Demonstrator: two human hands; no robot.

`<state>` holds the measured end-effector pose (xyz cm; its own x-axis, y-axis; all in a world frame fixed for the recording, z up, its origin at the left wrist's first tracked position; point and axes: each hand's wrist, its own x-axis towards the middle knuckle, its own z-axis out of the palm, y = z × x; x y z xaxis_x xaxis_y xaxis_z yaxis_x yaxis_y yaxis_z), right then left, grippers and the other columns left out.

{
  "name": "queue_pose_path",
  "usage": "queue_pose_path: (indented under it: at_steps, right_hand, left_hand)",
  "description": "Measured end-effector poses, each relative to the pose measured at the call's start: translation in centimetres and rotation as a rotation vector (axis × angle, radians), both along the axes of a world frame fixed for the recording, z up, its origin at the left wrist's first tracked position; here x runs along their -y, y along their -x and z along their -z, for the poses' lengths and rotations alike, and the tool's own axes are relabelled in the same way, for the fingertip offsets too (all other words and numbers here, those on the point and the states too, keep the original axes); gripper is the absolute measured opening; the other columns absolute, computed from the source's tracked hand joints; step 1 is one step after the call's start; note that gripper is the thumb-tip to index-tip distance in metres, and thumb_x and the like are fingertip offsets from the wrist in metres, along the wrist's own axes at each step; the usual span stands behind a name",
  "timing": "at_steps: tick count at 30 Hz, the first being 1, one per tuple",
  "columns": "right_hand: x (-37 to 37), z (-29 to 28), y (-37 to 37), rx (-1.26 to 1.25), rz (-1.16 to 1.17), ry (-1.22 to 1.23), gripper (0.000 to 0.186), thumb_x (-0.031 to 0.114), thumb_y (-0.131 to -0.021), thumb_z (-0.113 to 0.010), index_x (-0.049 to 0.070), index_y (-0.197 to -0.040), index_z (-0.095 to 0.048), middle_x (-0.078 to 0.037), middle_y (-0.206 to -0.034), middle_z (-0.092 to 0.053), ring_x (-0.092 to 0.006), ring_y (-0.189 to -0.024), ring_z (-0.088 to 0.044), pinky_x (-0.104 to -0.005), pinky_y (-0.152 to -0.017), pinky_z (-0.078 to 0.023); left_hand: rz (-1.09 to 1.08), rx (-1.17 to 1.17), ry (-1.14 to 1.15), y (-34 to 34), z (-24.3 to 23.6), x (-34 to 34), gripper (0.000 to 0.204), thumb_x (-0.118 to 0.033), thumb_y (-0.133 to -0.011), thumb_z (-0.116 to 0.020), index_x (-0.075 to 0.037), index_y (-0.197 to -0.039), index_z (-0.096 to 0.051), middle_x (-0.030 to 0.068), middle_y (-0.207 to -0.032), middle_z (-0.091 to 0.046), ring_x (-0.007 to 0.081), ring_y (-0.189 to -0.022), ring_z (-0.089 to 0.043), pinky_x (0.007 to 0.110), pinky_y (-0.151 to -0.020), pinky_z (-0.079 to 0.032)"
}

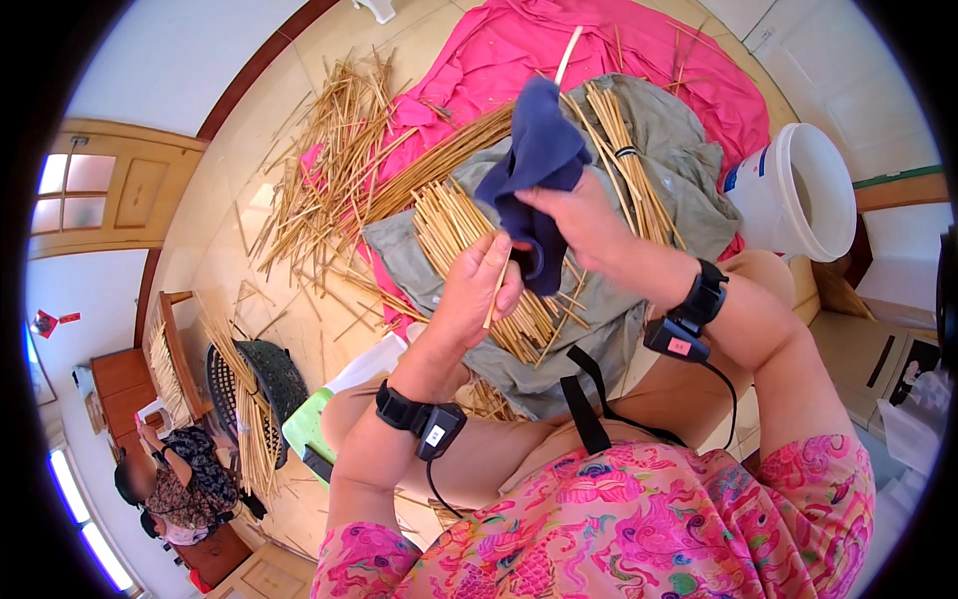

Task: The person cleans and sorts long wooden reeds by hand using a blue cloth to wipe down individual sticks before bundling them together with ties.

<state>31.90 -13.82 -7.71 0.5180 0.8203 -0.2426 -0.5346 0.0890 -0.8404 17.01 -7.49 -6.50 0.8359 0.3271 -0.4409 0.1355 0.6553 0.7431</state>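
Between the thumb and fingers of my left hand (473, 295) is a thin straw-coloured stick (498, 292), its lower end pointing toward me. My right hand (582, 218) grips a navy blue cloth (542, 140), which hangs down beside the left fingertips. Whether the cloth wraps the stick's upper end is hidden. Under both hands lies a row of similar cut sticks (446, 226) on a grey cloth (667, 125). A banded bundle of longer sticks (631, 165) rests just right of the right hand.
Pink fabric (459, 62) spreads under the grey cloth. Loose sticks (334, 150) litter the tiled floor at far left. A white bucket (816, 190) stands at right. Left of my knees are a green object (307, 431) and a dark basket (281, 374) with sticks. Another person (195, 454) is farther left.
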Motion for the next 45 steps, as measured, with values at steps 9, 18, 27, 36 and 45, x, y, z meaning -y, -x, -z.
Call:
queue_pose_path:
  at_steps: [9,18,27,36,45]
  right_hand:
    - [-1.6,-1.8,-9.7,0.124,0.409,-0.093,0.019,0.005,-0.074,-0.066,-0.001,-0.091,-0.060,-0.008,-0.087,-0.063,-0.0185,-0.075,-0.062,-0.0308,-0.065,-0.051]
    - [-1.1,-2.0,-12.5,0.038,0.469,-0.126,0.024,0.006,-0.078,-0.065,0.002,-0.101,-0.057,-0.007,-0.093,-0.062,-0.0207,-0.084,-0.062,-0.0358,-0.073,-0.052]
    - [0.2,-0.2,-0.1,0.010,-0.012,0.015,0.027,0.004,-0.078,-0.062,0.003,-0.104,-0.056,-0.003,-0.098,-0.058,-0.0153,-0.089,-0.055,-0.0302,-0.078,-0.046]
    - [-1.2,-1.4,-6.8,0.084,0.307,0.040,0.022,0.005,-0.073,-0.067,-0.003,-0.093,-0.061,-0.009,-0.085,-0.064,-0.0177,-0.072,-0.062,-0.0296,-0.064,-0.050]
    - [-0.7,0.2,-3.5,0.111,0.178,0.097,0.029,0.005,-0.072,-0.069,0.001,-0.099,-0.060,-0.006,-0.093,-0.062,-0.0156,-0.083,-0.059,-0.0296,-0.075,-0.047]
  left_hand:
    - [0.221,0.064,-0.166,0.7,-0.7,-0.3,0.025,-0.026,-0.096,-0.039,-0.004,-0.086,-0.045,-0.0016,-0.044,-0.040,0.0054,-0.033,-0.034,0.017,-0.033,-0.025]
    - [0.357,0.137,-0.145,1.5,-0.7,0.3,0.027,-0.029,-0.096,-0.039,-0.006,-0.083,-0.045,-0.0010,-0.046,-0.044,0.0050,-0.035,-0.036,0.017,-0.038,-0.028]
    - [0.141,0.080,-0.162,0.6,0.6,-0.3,0.028,-0.028,-0.096,-0.036,-0.005,-0.086,-0.047,0.0011,-0.048,-0.045,0.0071,-0.036,-0.037,0.018,-0.038,-0.029]
    - [0.301,0.072,-0.208,1.1,0.1,-0.1,0.028,-0.027,-0.097,-0.032,-0.005,-0.086,-0.045,-0.0019,-0.048,-0.041,0.0051,-0.038,-0.034,0.017,-0.038,-0.028]
    - [0.182,-0.152,-0.655,0.5,1.1,0.3,0.018,-0.013,-0.093,-0.040,-0.001,-0.084,-0.049,0.0037,-0.055,-0.052,0.0087,-0.045,-0.049,0.022,-0.042,-0.039]
